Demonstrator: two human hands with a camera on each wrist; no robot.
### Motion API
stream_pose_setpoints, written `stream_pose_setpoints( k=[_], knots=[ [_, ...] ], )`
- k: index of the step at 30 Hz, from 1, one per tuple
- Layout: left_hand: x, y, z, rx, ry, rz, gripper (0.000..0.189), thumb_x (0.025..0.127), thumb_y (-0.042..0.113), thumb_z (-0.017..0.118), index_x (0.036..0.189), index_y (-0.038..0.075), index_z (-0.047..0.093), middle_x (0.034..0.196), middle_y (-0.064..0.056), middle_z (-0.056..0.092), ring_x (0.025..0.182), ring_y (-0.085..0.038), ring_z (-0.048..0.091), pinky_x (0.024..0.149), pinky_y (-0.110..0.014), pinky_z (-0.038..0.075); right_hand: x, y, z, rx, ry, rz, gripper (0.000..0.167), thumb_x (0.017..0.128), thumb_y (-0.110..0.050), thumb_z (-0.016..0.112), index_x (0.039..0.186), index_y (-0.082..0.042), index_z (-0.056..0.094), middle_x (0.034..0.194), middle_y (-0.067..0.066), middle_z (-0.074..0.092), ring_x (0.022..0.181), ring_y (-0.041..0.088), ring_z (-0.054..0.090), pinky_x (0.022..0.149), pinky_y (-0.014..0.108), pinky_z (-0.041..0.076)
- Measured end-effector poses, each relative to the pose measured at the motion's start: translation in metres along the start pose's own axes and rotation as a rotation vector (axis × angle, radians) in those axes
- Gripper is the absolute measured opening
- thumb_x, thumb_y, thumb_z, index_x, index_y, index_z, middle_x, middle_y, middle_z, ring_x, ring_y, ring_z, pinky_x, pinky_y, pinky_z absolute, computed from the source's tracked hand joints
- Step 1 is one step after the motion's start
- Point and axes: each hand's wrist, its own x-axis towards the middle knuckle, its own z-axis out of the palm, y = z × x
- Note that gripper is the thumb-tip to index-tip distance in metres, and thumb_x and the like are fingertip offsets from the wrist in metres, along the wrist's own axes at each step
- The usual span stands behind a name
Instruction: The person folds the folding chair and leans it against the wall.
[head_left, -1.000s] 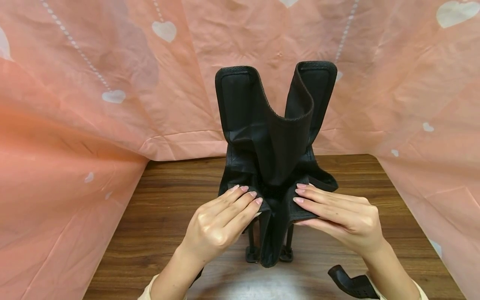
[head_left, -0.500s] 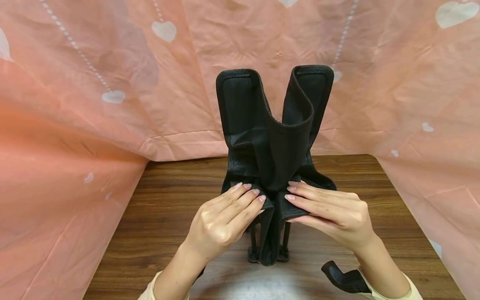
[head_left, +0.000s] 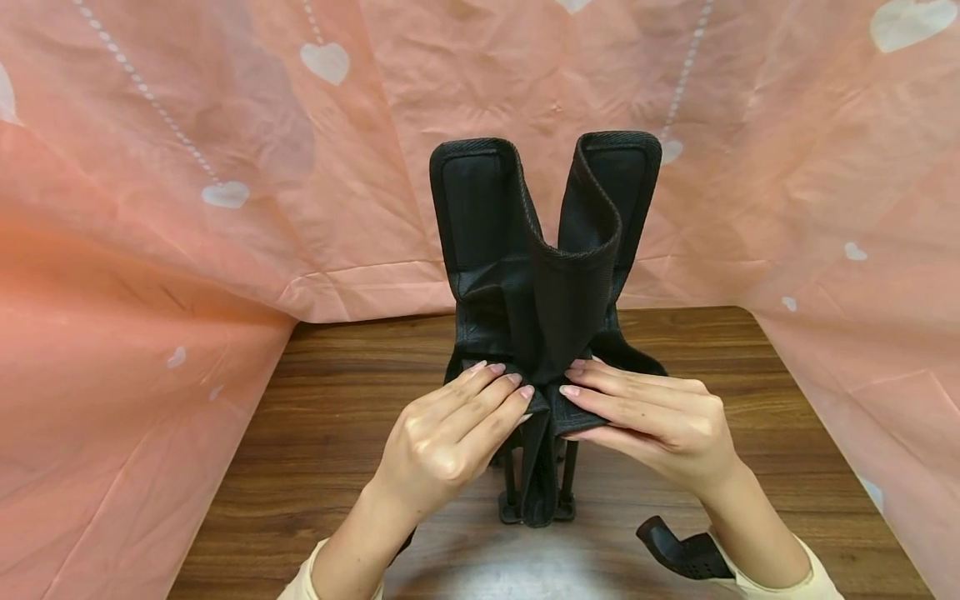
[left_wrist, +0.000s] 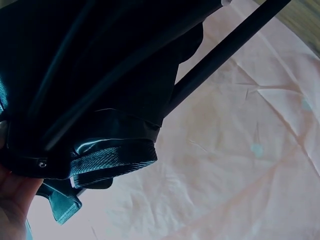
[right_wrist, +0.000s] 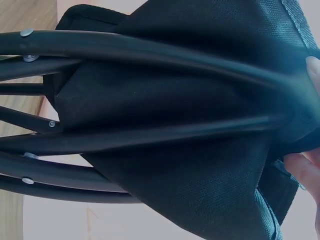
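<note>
A black folding chair (head_left: 573,308) with a fabric seat stands partly folded at the middle of the table in the head view. Two back flaps rise at the far side, and the fabric sags in a deep fold between them. My left hand (head_left: 442,442) grips the near left corner of the seat, and my right hand (head_left: 660,417) grips the near right corner. Both have fingers on top of the fabric; the thumbs are mostly hidden. In the right wrist view several riveted black tubes (right_wrist: 150,140) of the frame run close together under the cloth. In the left wrist view a chair leg (left_wrist: 225,55) slants up.
The chair's feet (head_left: 510,507) are on the brown wooden table (head_left: 352,400). Pink cloth (head_left: 360,167) with pale hearts hangs at the back and both sides. A black angled piece (head_left: 682,550) is beside the right wrist.
My right hand has moved left, toward the left hand, which shifted slightly right. The seat corners and chair legs are closer together, and the right back flap has moved left.
</note>
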Motion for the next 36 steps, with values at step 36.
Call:
stream_pose_setpoints(
  k=[36],
  knots=[
    [-0.025,0.001,-0.002,-0.478,-0.017,-0.197,0.020,0.094,0.004,0.060,0.112,0.001,0.069,0.110,-0.012,0.070,0.108,-0.027,0.062,0.101,-0.035,0.051,-0.008,-0.018,-0.002,0.031,-0.003,0.181,0.031,0.087,-0.018,0.072,0.091,0.013,0.072,0.110,0.014,0.072,0.117,0.017,0.064,0.103,0.021,0.049]
  ],
)
